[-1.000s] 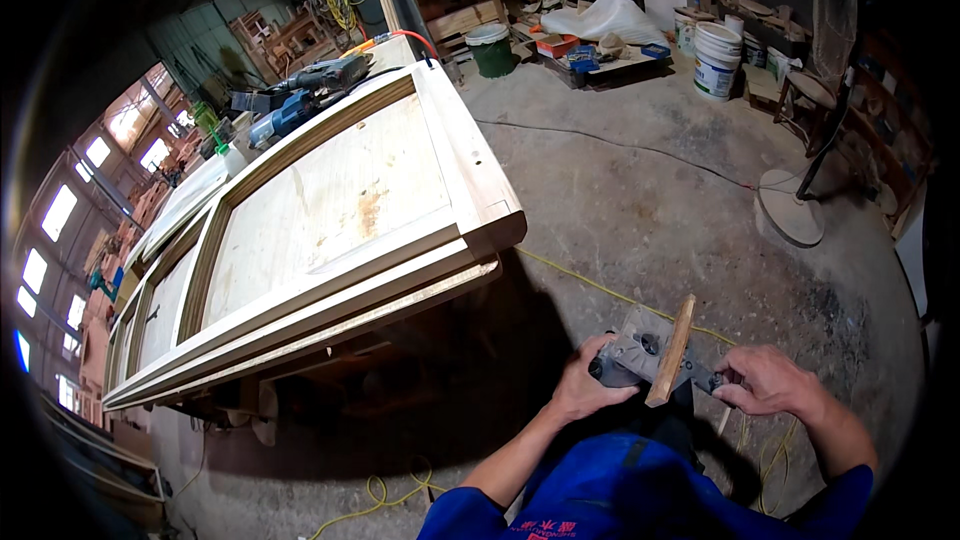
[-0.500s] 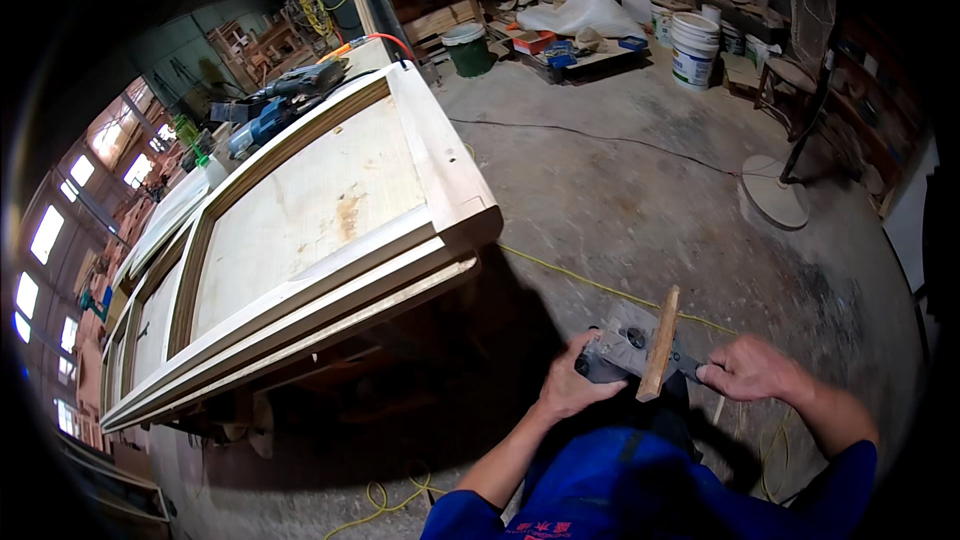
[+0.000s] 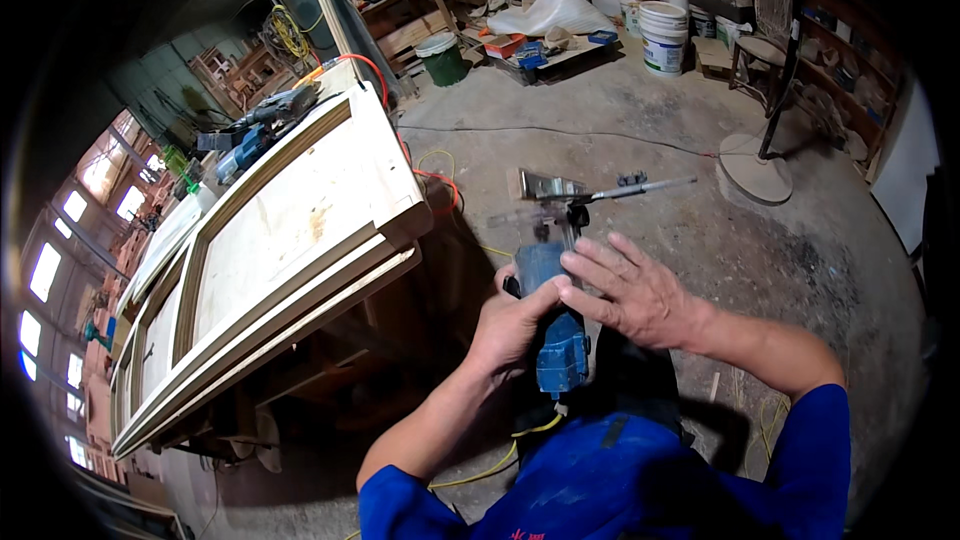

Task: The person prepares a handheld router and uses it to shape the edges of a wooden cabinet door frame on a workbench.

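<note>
- Head view, only one I've got: my left hand (image 3: 512, 328) is wrapped round the body of a blue power tool (image 3: 562, 355), thumb across the near face; far fingers mostly hidden.
- My right hand (image 3: 645, 300) is spread flat, nothing pinched, its fingertips and thumb right at the tool's side by my left thumb. Whether they press on the body: can't tell.
- Tool sits in front of my waist, above the floor (image 3: 620, 155), metal front end (image 3: 550, 185) pointing away from me, thin rod (image 3: 645, 189) sticking out to the right. Front end blurred, so exact parts unclear. Yellow cord (image 3: 540, 428) leaves its near end.
- Step in hand, my read: tool being handled in the air, not working on any surface. Next move calls for firm support from the left and fingers well off the metal end.
- Panelled wooden frame (image 3: 265, 220) to my left, apart from the tool; more power tools (image 3: 245, 150) beyond it.
- Writing: bit of red lettering on my blue shirt (image 3: 528, 536), cut off by the lower edge. White bucket (image 3: 663, 40) has a coloured label, too small to read. No legible marking on the tool.
</note>
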### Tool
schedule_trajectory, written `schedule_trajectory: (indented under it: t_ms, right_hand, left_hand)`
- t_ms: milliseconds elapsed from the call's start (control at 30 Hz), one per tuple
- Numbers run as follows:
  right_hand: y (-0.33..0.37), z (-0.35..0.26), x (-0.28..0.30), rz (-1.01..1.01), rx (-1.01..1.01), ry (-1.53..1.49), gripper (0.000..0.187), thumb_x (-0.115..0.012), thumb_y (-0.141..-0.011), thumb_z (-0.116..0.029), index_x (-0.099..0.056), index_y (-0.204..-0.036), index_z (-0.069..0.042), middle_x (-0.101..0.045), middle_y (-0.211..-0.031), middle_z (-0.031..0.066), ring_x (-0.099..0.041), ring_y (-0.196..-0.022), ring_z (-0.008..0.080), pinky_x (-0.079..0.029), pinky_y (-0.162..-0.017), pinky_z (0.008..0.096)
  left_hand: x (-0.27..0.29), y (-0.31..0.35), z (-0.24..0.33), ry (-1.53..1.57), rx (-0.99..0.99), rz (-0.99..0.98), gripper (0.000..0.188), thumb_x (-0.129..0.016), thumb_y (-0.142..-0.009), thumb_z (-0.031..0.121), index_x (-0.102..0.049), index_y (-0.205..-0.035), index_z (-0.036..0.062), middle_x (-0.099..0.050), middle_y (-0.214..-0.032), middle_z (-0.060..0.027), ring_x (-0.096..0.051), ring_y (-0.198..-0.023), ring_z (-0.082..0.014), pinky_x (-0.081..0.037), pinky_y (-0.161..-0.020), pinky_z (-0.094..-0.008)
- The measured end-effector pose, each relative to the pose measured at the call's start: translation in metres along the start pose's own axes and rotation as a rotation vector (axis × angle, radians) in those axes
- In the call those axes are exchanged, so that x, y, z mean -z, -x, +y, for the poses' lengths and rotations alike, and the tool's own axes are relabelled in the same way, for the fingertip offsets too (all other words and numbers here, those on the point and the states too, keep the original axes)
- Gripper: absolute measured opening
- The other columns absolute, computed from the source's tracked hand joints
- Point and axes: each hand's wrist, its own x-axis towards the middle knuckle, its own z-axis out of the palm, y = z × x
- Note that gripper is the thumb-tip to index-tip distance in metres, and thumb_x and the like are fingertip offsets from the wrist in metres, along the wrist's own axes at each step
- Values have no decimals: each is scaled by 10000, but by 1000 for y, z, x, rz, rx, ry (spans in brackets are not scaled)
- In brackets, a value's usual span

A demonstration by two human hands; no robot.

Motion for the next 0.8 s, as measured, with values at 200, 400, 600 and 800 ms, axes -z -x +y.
schedule_trajectory:
  t_ms: [200,400,600,800]
  right_hand:
    - [-35,40,-15,381,118,9,434,-606,-922,-134,-497,-1341,-164,-594,-1392,103,-560,-1340,289,-241,-1242,515]
    - [-63,63,1,605,80,-263,441,-751,-890,-276,-514,-1210,-85,-663,-1231,179,-656,-1165,324,-450,-1104,508]
    - [-87,78,41,306,-146,-268,593,-800,-811,-250,-566,-1302,-12,-621,-1259,127,-628,-1118,247,-505,-979,384]
    - [-160,88,41,353,-315,-1253,281,-733,-933,-308,-710,-998,-35,-696,-921,36,-664,-829,137,-551,-752,317]
  left_hand:
    - [-19,36,49,-115,51,-227,505,-774,-916,275,-527,-1278,23,-638,-1087,-57,-649,-940,-146,-585,-791,-335]
    - [-25,84,120,-574,-78,-245,546,-759,-938,307,-557,-1264,-83,-687,-1071,-104,-637,-1012,-162,-529,-874,-325]
    - [50,64,170,-1376,-1109,280,726,-880,-766,352,-590,-1313,-29,-631,-1249,-221,-611,-1196,-378,-525,-981,-435]
    - [56,57,179,-1255,-895,154,915,-937,-674,407,-551,-1380,-29,-619,-1280,-212,-647,-1144,-347,-537,-986,-409]
